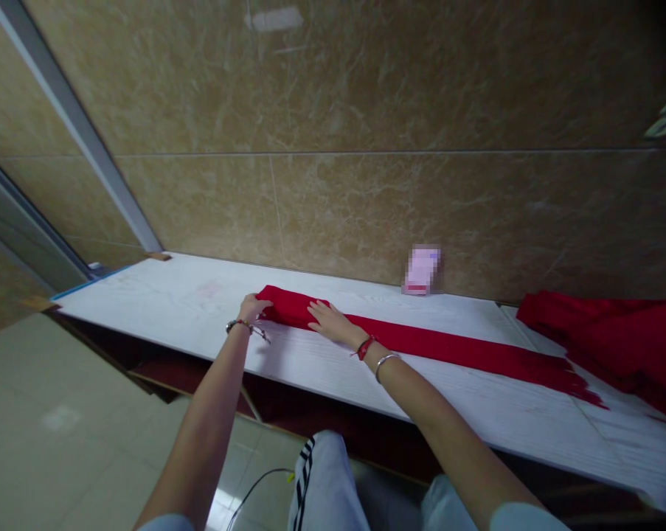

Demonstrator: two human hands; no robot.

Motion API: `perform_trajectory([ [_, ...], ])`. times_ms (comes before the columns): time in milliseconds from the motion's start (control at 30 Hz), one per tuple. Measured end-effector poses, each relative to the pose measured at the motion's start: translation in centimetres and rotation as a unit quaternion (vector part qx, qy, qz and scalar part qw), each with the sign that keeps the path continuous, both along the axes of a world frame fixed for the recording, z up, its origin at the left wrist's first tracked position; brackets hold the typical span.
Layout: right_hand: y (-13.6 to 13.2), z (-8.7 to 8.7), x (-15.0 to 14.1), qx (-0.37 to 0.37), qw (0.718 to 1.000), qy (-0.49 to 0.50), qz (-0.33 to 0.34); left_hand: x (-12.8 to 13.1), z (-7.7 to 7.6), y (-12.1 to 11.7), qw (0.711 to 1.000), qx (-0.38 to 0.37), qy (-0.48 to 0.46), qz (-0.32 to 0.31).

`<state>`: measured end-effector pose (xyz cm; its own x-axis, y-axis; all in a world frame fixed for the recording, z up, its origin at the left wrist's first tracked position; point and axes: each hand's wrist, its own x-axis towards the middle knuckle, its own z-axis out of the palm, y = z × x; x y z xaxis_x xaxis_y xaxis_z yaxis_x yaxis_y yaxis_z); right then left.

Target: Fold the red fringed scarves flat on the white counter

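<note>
A long red scarf [448,344] with a fringed right end lies in a narrow strip along the white tabletop. Its left part looks folded over and thicker. My left hand [251,307] has its fingers closed on the scarf's left end; the fingertips are partly hidden. Farther right, my right hand [331,323] rests on top of the same scarf, palm down with its fingers stretched out and spread.
More red fabric [614,339] is heaped at the right end of the white table [200,295]. A blurred-out pink object [422,270] leans near the tiled wall [338,206]. Dark shelves [293,402] sit below the tabletop, and a black cable [258,483] lies on the floor.
</note>
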<state>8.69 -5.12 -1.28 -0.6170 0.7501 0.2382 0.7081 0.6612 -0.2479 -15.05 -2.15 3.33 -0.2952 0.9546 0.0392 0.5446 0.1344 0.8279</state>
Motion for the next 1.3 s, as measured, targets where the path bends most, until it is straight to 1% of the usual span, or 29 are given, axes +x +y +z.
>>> perform_trajectory([
  [67,0.3,-1.0,-0.2,-0.019,1.0,-0.001,0.007,1.0,1.1,0.0,0.999,0.043,0.009,-0.001],
  [133,0.4,-1.7,0.0,-0.029,0.999,0.018,0.03,2.9,2.9,-0.4,0.988,0.136,0.067,-0.012],
  [167,0.4,-1.9,0.2,-0.029,0.998,0.027,0.047,4.1,3.9,-0.8,0.973,0.197,0.114,-0.025],
  [233,0.2,-2.0,0.9,-0.026,0.997,0.035,0.066,6.8,5.6,-2.2,0.927,0.298,0.217,-0.066],
  [267,0.0,-2.0,1.5,-0.026,0.998,0.032,0.055,8.2,6.1,-3.0,0.904,0.322,0.265,-0.097],
  [300,-0.4,-2.0,2.4,-0.03,0.999,0.026,0.029,9.6,6.2,-4.0,0.879,0.334,0.317,-0.128],
  [333,-0.8,-2.1,3.5,-0.036,0.999,0.016,-0.007,10.7,5.8,-4.9,0.853,0.334,0.367,-0.16],
  [367,-1.4,-2.2,4.9,-0.042,0.998,0.003,-0.048,11.7,5.0,-5.8,0.83,0.323,0.414,-0.187],
  [433,-2.9,-2.6,8.3,-0.05,0.992,-0.025,-0.115,13.0,2.2,-7.2,0.792,0.282,0.491,-0.226],
  [500,-4.5,-3.0,11.9,-0.062,0.984,-0.047,-0.158,13.6,-0.9,-7.9,0.769,0.24,0.537,-0.251],
  [567,-5.8,-3.3,14.8,-0.065,0.978,-0.063,-0.187,13.8,-3.4,-7.8,0.763,0.22,0.554,-0.25],
  [600,-6.3,-3.4,15.8,-0.063,0.976,-0.07,-0.196,14.0,-4.2,-7.5,0.768,0.215,0.555,-0.238],
  [667,-6.9,-3.5,17.1,-0.055,0.974,-0.083,-0.202,14.6,-4.8,-6.9,0.789,0.201,0.547,-0.196],
  [733,-7.2,-3.5,17.4,-0.044,0.975,-0.088,-0.199,15.6,-4.4,-6.7,0.811,0.179,0.535,-0.153],
  [767,-7.2,-3.6,17.4,-0.04,0.975,-0.088,-0.199,16.0,-4.0,-6.9,0.819,0.172,0.529,-0.142],
  [800,-7.3,-3.7,17.4,-0.038,0.976,-0.085,-0.198,16.4,-3.5,-7.2,0.823,0.173,0.521,-0.145],
  [833,-7.3,-3.8,17.4,-0.037,0.976,-0.081,-0.198,16.5,-3.0,-7.6,0.824,0.184,0.511,-0.164],
  [900,-7.3,-3.9,17.4,-0.04,0.978,-0.067,-0.195,15.6,-1.8,-8.2,0.822,0.23,0.467,-0.23],
  [933,-7.2,-4.0,17.4,-0.044,0.979,-0.055,-0.194,14.6,-1.1,-8.2,0.829,0.252,0.431,-0.253],
  [967,-7.0,-3.8,17.4,-0.049,0.978,-0.04,-0.197,13.1,-0.5,-7.9,0.845,0.265,0.384,-0.264],
  [1000,-6.7,-3.5,17.1,-0.054,0.978,-0.021,-0.203,11.2,0.2,-7.3,0.876,0.261,0.331,-0.234],
  [1033,-6.3,-3.0,16.7,-0.057,0.976,0.002,-0.208,9.1,0.7,-6.5,0.917,0.234,0.271,-0.177],
  [1067,-5.7,-2.3,15.9,-0.059,0.975,0.029,-0.213,6.9,1.1,-5.5,0.953,0.19,0.206,-0.117],
  [1133,-4.0,-0.3,13.5,-0.057,0.972,0.084,-0.213,3.0,1.4,-3.3,0.979,0.121,0.158,-0.048],
  [1167,-3.0,0.9,11.9,-0.062,0.968,0.11,-0.216,1.4,1.2,-2.4,0.989,0.073,0.125,-0.032],
  [1233,-0.8,3.3,8.1,-0.085,0.965,0.126,-0.214,-0.5,0.4,-1.1,0.997,0.008,0.075,-0.036],
  [1300,1.4,5.1,4.2,-0.102,0.965,0.106,-0.219,-1.1,-0.6,-0.6,0.997,-0.027,0.025,-0.066],
])
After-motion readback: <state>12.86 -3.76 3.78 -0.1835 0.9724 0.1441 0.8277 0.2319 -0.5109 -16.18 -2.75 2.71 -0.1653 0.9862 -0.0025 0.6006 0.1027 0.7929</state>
